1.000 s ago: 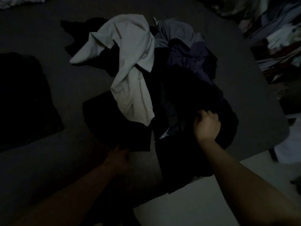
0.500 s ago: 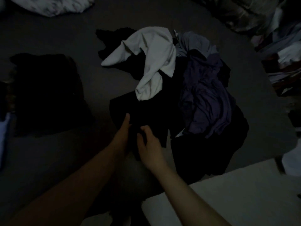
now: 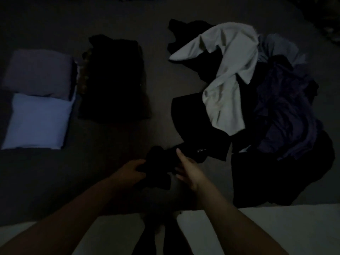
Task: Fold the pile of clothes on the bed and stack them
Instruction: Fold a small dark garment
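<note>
Clearly soft and limp, the black garment (image 3: 161,166) suits edge grips: left hand (image 3: 131,172) clutches it, right hand (image 3: 189,168) touches it, grasp unclear.

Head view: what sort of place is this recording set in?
Probably a dim bedroom, mid-laundry. A dark bed sheet fills the view, folded clothes lie at the left, and a loose pile with a pale garment sits at the right.

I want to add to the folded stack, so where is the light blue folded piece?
Head view, far left on the bed: the light blue piece lies just nearer than a folded purple piece, left of the dark stack.
</note>
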